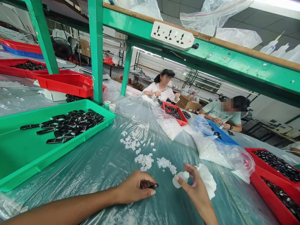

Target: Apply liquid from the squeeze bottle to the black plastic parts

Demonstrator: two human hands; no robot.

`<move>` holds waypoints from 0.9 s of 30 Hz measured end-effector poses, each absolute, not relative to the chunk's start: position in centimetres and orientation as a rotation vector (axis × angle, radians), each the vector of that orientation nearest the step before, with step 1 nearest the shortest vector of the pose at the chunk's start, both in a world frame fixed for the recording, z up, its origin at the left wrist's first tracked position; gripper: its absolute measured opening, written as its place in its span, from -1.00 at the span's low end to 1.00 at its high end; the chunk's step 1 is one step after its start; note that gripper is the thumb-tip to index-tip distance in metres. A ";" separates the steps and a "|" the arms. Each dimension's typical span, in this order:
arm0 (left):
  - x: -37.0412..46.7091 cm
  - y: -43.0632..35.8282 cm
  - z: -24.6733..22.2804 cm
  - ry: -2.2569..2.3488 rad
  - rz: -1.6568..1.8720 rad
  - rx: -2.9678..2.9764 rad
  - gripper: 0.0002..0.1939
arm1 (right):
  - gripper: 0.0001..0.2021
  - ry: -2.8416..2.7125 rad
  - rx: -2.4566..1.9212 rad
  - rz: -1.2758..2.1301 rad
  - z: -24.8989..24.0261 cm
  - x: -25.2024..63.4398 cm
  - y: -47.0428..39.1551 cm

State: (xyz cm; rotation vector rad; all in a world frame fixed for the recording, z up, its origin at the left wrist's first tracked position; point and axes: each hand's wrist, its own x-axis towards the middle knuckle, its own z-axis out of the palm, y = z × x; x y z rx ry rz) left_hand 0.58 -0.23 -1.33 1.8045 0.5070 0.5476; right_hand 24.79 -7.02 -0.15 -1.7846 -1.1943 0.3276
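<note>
My left hand (pixel 138 187) is closed around a small black part (pixel 153 186), whose end shows between thumb and fingers. To its right, my right hand (pixel 194 184) has thumb and forefinger curved over a translucent white round piece (pixel 180 180), with the thumb at its edge. Beside that hand, a larger white sheet (pixel 207 180) lies on the plastic-covered table (pixel 126 153). Small white pieces lie beyond my hands in loose piles, one pile (pixel 144 161) nearer my left hand and another (pixel 166 165) between the hands.
A green tray (pixel 30 162) with black parts stands at the left. Red trays (pixel 260 178) of black parts are at the right. Bags of white pieces (pixel 211 150) lie farther back. Green posts (pixel 95 53) and a beam rise ahead. Two people sit across the table.
</note>
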 end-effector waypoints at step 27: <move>0.6 -1.3 -1.7 0.329 0.511 2.013 -0.74 | -0.71 -1.983 -1.452 0.305 -3.5 17.5 -4.8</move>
